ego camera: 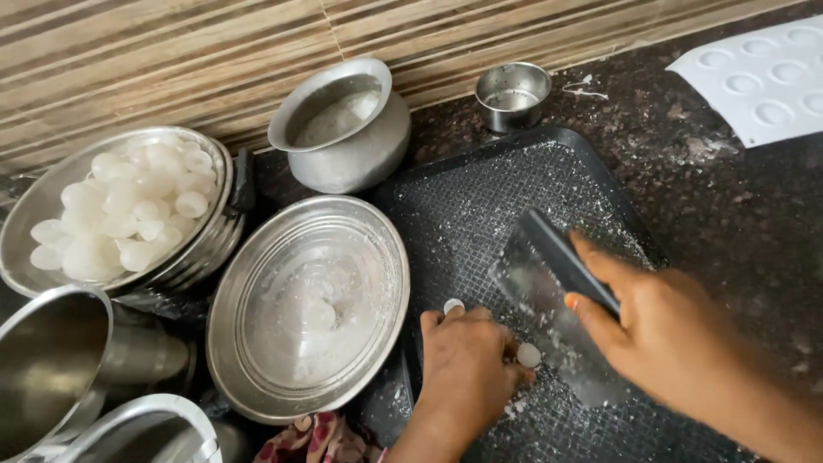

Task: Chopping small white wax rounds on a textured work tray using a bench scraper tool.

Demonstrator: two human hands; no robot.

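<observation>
A steel bowl [51,206] at the left of the dark desk [737,206] is heaped with white dough balls [129,214]. Beside it a wide steel plate [309,309] holds a dusting of flour and one flattened white piece near its middle. Behind the plate, a round steel pot [347,129] against the striped wall has a white residue inside, and a small steel cup [513,94] stands to its right. A white moulded sheet [763,81] with round dimples lies at the far right corner. More steel vessels [51,360] crowd the lower left edge.

A black textured mat [480,197], floury in patches, lies on the desk in front of the person. The left hand [467,364] rests on the mat, knuckles up, fingers curled and pressed together over a small dough ball [529,354] that peeks out at its right side; another small piece [453,305] shows at its fingertips. The right hand [664,330] comes in from the right, closed on the dark handle of a scraper [557,300], whose flour-smeared blade slopes down to the mat just beside the dough ball.
</observation>
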